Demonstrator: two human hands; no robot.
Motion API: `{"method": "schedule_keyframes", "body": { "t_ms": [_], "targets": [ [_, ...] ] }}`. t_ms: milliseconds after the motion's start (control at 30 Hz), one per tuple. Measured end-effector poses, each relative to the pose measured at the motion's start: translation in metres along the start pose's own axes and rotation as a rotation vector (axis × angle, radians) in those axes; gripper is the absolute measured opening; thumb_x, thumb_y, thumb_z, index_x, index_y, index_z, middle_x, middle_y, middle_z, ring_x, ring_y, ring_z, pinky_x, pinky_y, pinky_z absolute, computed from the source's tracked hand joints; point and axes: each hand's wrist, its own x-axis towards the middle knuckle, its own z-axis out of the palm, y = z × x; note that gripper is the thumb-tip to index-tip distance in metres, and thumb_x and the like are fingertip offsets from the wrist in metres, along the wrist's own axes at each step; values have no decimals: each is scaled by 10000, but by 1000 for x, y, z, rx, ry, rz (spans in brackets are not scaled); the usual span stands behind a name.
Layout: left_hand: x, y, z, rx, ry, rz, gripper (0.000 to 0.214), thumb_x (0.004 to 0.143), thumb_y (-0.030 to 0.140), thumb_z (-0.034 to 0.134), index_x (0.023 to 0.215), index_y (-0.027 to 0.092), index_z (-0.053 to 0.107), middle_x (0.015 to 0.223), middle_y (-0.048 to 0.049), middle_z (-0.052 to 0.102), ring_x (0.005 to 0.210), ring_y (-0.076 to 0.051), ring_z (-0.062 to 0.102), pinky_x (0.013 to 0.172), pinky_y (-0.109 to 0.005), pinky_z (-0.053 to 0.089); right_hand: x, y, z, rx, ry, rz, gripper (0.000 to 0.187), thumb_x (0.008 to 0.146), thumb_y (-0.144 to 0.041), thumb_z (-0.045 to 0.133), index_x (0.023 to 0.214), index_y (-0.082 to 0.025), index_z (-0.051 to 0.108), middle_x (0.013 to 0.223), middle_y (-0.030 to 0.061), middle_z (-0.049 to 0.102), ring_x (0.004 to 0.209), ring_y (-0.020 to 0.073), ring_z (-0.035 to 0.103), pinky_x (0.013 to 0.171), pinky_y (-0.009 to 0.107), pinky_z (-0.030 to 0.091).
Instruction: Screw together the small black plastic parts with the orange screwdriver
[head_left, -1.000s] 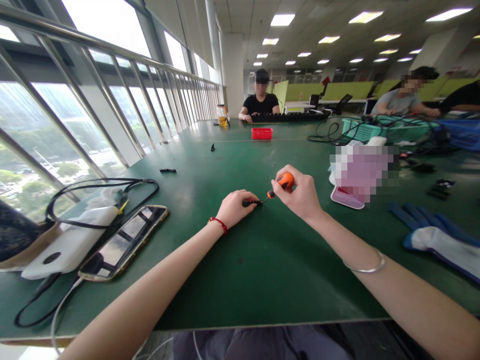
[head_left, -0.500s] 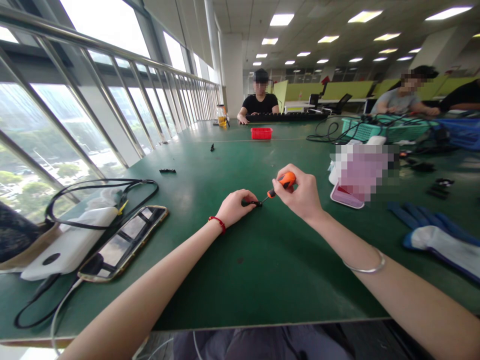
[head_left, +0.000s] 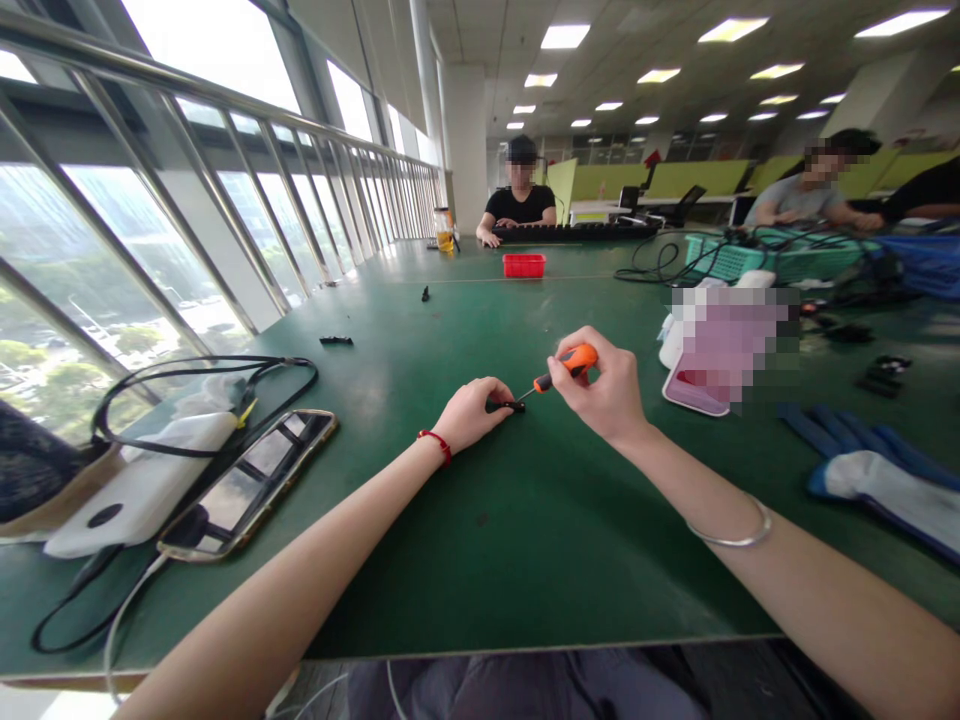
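Observation:
My left hand (head_left: 474, 413) is closed on a small black part (head_left: 514, 406), pinching it against the green tabletop (head_left: 480, 580). A screwdriver (head_left: 574, 362) with an orange and black handle is gripped in my right hand (head_left: 602, 387). Its thin metal shaft slants down to the left, and the tip meets or nearly meets the black part. Whether the tip sits in a screw is too small to tell. Further off to the left lie a black strip-like piece (head_left: 336, 341) and a smaller black piece (head_left: 425, 294).
A phone (head_left: 251, 485), a white power bank (head_left: 142, 490) and looped cables lie at left. A red tray (head_left: 523, 265) stands ahead, near a person (head_left: 520, 195) across the table. At right are a blue-and-white glove (head_left: 885, 475) and a green basket (head_left: 780, 258) with cables.
Hardly anything differs. The screwdriver handle has shifted slightly to the right and its shaft tip a little to the left; my left hand stays on the black part.

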Motion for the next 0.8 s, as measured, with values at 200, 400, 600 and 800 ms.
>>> {"method": "schedule_keyframes", "body": {
  "t_ms": [200, 400, 600, 800],
  "targets": [
    [0, -1, 0, 1, 2, 10, 109, 735, 216, 590, 830, 166, 607, 841, -31, 644, 793, -166, 592, 717, -284, 474, 0, 2, -1, -25, 46, 9, 141, 747, -295, 557, 670, -212, 472, 550, -33, 500, 492, 107, 460, 497, 220, 363],
    [-1, -1, -1, -26, 6, 16, 114, 726, 209, 598, 831, 165, 606, 840, -25, 656, 784, -156, 603, 716, -272, 476, 1, 3, -1, -25, 23, 27, 141, 747, -295, 549, 666, -212, 469, 554, -31, 503, 507, 113, 464, 524, 229, 372],
    [-1, -1, -1, 7, 6, 32, 131, 731, 211, 585, 838, 187, 657, 842, -16, 667, 800, -155, 608, 723, -260, 480, 1, 3, -1, -19, 12, 39, 143, 745, -297, 547, 661, -211, 470, 544, -36, 492, 479, 106, 446, 502, 230, 359],
    [-2, -2, -1, -41, 17, 24, 142, 726, 225, 599, 829, 204, 694, 826, -3, 682, 779, -144, 618, 716, -237, 485, 1, 3, -1, -15, 18, 27, 138, 742, -284, 552, 659, -210, 469, 547, -34, 491, 485, 107, 447, 506, 233, 358]
  ]
}}
